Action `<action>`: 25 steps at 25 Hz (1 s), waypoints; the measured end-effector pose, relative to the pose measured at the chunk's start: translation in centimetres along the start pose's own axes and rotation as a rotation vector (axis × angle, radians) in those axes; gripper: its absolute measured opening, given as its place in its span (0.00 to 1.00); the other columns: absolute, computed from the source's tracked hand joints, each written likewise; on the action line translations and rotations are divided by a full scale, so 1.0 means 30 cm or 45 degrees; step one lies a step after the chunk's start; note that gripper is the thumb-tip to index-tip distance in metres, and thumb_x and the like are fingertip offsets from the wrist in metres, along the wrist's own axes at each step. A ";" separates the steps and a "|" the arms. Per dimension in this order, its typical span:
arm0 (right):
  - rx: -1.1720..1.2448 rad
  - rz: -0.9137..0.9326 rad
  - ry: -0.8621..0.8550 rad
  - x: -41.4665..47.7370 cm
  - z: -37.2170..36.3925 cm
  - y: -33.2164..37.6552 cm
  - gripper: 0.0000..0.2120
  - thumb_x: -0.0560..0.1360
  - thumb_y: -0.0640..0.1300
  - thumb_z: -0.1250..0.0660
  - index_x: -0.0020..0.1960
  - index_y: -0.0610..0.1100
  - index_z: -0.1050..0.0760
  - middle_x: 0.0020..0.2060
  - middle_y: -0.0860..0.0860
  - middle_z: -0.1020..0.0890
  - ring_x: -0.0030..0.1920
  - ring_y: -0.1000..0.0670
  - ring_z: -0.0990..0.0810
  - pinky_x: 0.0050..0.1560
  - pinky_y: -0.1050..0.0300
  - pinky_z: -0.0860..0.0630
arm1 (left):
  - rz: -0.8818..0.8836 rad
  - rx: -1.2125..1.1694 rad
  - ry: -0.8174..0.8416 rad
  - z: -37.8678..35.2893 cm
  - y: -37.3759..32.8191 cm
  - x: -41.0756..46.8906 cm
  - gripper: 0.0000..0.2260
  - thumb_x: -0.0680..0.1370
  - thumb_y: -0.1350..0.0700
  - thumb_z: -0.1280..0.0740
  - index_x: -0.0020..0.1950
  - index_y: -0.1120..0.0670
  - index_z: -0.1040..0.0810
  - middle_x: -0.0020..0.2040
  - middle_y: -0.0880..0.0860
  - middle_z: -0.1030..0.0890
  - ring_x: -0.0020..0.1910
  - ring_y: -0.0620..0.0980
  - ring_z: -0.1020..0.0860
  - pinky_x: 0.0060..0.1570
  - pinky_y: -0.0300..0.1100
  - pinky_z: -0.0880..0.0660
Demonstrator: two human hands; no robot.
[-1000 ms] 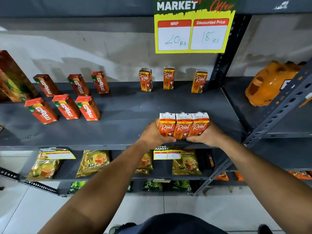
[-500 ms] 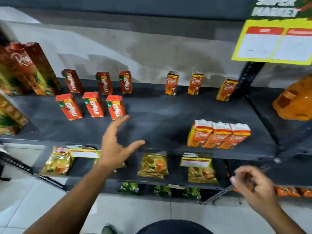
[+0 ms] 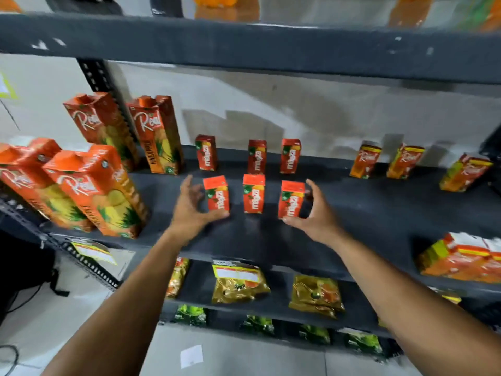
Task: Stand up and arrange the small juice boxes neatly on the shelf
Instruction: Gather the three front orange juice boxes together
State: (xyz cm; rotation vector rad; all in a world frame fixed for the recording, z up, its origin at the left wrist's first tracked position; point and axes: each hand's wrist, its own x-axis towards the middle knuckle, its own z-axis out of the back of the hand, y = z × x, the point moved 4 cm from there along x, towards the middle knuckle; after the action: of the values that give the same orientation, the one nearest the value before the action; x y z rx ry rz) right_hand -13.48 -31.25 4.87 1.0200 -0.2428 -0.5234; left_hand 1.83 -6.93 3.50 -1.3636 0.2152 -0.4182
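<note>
Three small red Maaza juice boxes stand upright in a front row on the dark shelf (image 3: 366, 213): left box (image 3: 217, 194), middle box (image 3: 253, 194), right box (image 3: 291, 199). My left hand (image 3: 191, 210) is open beside the left box, its thumb under that box's base. My right hand (image 3: 315, 213) is open beside the right box, fingers spread around it. Three more Maaza boxes (image 3: 257, 156) stand in a row behind. Small Real boxes (image 3: 365, 160) stand at the back right, and a tight group of them (image 3: 461, 260) sits at the shelf's front right.
Tall Real pineapple cartons (image 3: 95, 191) fill the shelf's left end. An upper shelf board (image 3: 244, 42) runs overhead. The lower shelf holds tea packets (image 3: 238, 283) and a price tag (image 3: 93, 252). Green packets lie lower still. A perforated upright (image 3: 97, 77) stands at the left.
The view has swung left from the grouped Real boxes. Both hands, which had let go of that group, have come up to flank the front row of Maaza boxes.
</note>
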 end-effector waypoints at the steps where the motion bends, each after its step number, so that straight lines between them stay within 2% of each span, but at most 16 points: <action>1: -0.041 -0.051 -0.026 0.027 -0.013 -0.001 0.39 0.64 0.42 0.20 0.70 0.46 0.35 0.56 0.53 0.24 0.59 0.51 0.23 0.54 0.57 0.28 | 0.038 0.049 0.102 -0.019 0.022 0.038 0.42 0.60 0.62 0.18 0.69 0.55 0.35 0.57 0.50 0.22 0.57 0.47 0.23 0.59 0.43 0.25; 3: -0.088 -0.124 -0.035 0.071 -0.044 -0.002 0.25 0.63 0.41 0.20 0.57 0.44 0.25 0.46 0.51 0.19 0.50 0.47 0.18 0.48 0.56 0.26 | 0.044 0.224 0.178 -0.037 0.045 0.103 0.30 0.61 0.64 0.19 0.59 0.54 0.27 0.47 0.48 0.19 0.47 0.48 0.20 0.53 0.45 0.22; 4: -0.082 -0.138 -0.004 0.089 -0.055 -0.002 0.21 0.63 0.40 0.20 0.53 0.45 0.23 0.43 0.51 0.18 0.47 0.48 0.17 0.49 0.54 0.24 | 0.051 0.256 0.216 -0.050 0.048 0.129 0.26 0.61 0.63 0.19 0.55 0.53 0.25 0.45 0.48 0.19 0.46 0.48 0.20 0.52 0.47 0.21; 7: -0.008 -0.143 0.178 0.131 -0.071 0.022 0.16 0.65 0.37 0.22 0.49 0.47 0.22 0.41 0.53 0.17 0.42 0.55 0.19 0.51 0.54 0.23 | 0.112 0.204 0.424 -0.096 0.031 0.184 0.23 0.62 0.63 0.20 0.52 0.49 0.24 0.47 0.48 0.17 0.47 0.45 0.19 0.53 0.49 0.22; 11: 0.000 -0.153 0.307 0.158 -0.097 0.052 0.17 0.65 0.34 0.23 0.49 0.49 0.22 0.42 0.55 0.18 0.41 0.61 0.20 0.41 0.66 0.25 | 0.137 0.184 0.575 -0.138 0.042 0.210 0.25 0.63 0.62 0.20 0.58 0.55 0.22 0.51 0.51 0.16 0.50 0.47 0.18 0.57 0.51 0.23; 13: 0.007 -0.138 0.317 0.172 -0.120 0.052 0.18 0.64 0.32 0.23 0.47 0.50 0.22 0.41 0.57 0.18 0.40 0.62 0.20 0.43 0.67 0.23 | 0.174 0.141 0.591 -0.153 0.053 0.203 0.25 0.62 0.62 0.19 0.57 0.55 0.21 0.51 0.50 0.15 0.50 0.46 0.17 0.57 0.49 0.23; 16: 0.056 -0.147 0.259 0.161 -0.153 0.033 0.21 0.62 0.32 0.21 0.46 0.51 0.23 0.42 0.55 0.18 0.41 0.59 0.19 0.45 0.66 0.21 | 0.185 0.095 0.584 -0.161 0.033 0.175 0.24 0.61 0.63 0.19 0.54 0.53 0.20 0.47 0.47 0.16 0.47 0.40 0.18 0.49 0.37 0.23; 17: 0.036 -0.147 0.222 0.147 -0.163 0.019 0.22 0.59 0.35 0.19 0.46 0.53 0.23 0.42 0.54 0.17 0.43 0.57 0.18 0.47 0.63 0.20 | 0.183 0.081 0.579 -0.161 0.024 0.160 0.22 0.61 0.64 0.19 0.52 0.53 0.20 0.46 0.45 0.16 0.45 0.39 0.18 0.45 0.33 0.23; 18: -0.014 -0.138 0.182 0.126 -0.174 0.002 0.23 0.56 0.42 0.17 0.46 0.54 0.23 0.44 0.53 0.16 0.45 0.54 0.17 0.51 0.57 0.19 | 0.181 0.075 0.579 -0.158 0.025 0.145 0.21 0.62 0.65 0.20 0.51 0.52 0.20 0.45 0.45 0.16 0.44 0.38 0.18 0.42 0.32 0.24; 20: -0.069 -0.099 0.157 0.091 -0.200 -0.058 0.29 0.49 0.55 0.18 0.48 0.59 0.22 0.46 0.52 0.14 0.49 0.51 0.16 0.55 0.45 0.20 | 0.162 0.081 0.628 -0.146 0.031 0.107 0.21 0.62 0.64 0.19 0.51 0.52 0.20 0.46 0.47 0.16 0.47 0.41 0.17 0.46 0.36 0.22; 21: -0.058 -0.087 0.157 0.073 -0.214 -0.094 0.30 0.47 0.57 0.18 0.49 0.61 0.22 0.46 0.51 0.14 0.50 0.51 0.16 0.56 0.43 0.21 | 0.146 0.102 0.665 -0.136 0.035 0.083 0.22 0.62 0.62 0.19 0.53 0.52 0.20 0.48 0.49 0.15 0.49 0.43 0.17 0.50 0.41 0.21; 23: -0.052 -0.079 0.113 0.008 -0.223 -0.074 0.28 0.49 0.53 0.17 0.48 0.59 0.21 0.45 0.51 0.14 0.48 0.52 0.15 0.55 0.44 0.20 | 0.136 0.112 0.724 -0.116 0.038 0.028 0.22 0.63 0.61 0.19 0.54 0.51 0.20 0.50 0.50 0.15 0.52 0.46 0.18 0.54 0.45 0.22; 25: -0.045 -0.098 0.098 -0.045 -0.227 -0.058 0.25 0.52 0.44 0.16 0.46 0.54 0.21 0.43 0.52 0.14 0.45 0.53 0.15 0.53 0.46 0.19 | 0.167 0.128 0.697 -0.096 0.048 -0.022 0.21 0.63 0.61 0.19 0.51 0.49 0.19 0.48 0.49 0.15 0.50 0.45 0.17 0.54 0.46 0.21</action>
State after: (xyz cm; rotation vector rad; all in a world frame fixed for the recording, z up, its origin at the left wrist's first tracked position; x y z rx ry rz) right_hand -12.24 -26.19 -0.04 1.0162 -0.1257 -0.5553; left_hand 0.34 -9.03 1.44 -1.1059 0.7205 -0.6779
